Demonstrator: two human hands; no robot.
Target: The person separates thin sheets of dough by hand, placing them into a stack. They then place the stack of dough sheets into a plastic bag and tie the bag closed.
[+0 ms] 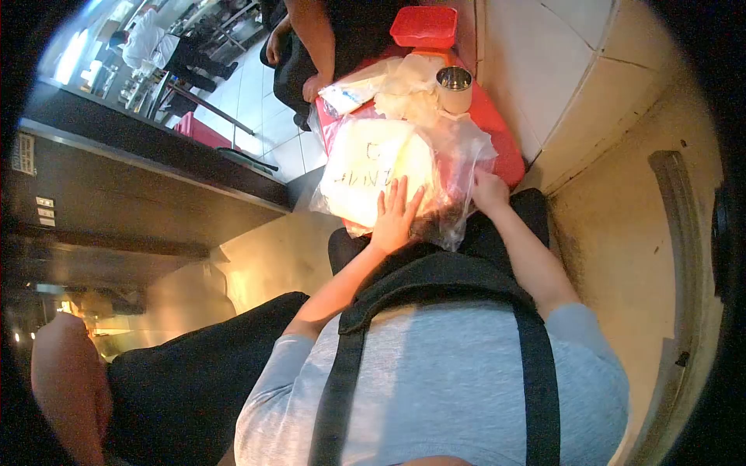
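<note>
A clear plastic bag (475, 147) lies over the red tabletop (497, 116) in front of my lap. Inside or under its film is a pale, bright-lit bundle (361, 167) with dark handwriting on it. My left hand (395, 221) rests flat against the near side of this bundle, fingers spread. At the bag's right edge, my right hand (489, 193) has its fingers closed on the plastic. Beyond the bundle lie crumpled pale wrappings (408, 89) and a white packet with blue print (346, 99).
A metal-lined cup (454, 89) stands at the back right, near a red plastic container (423, 27). Across from me, another person's hand (312, 87) is at the table edge. A steel counter (140, 186) runs along the left; a tiled wall (544, 70) is at the right.
</note>
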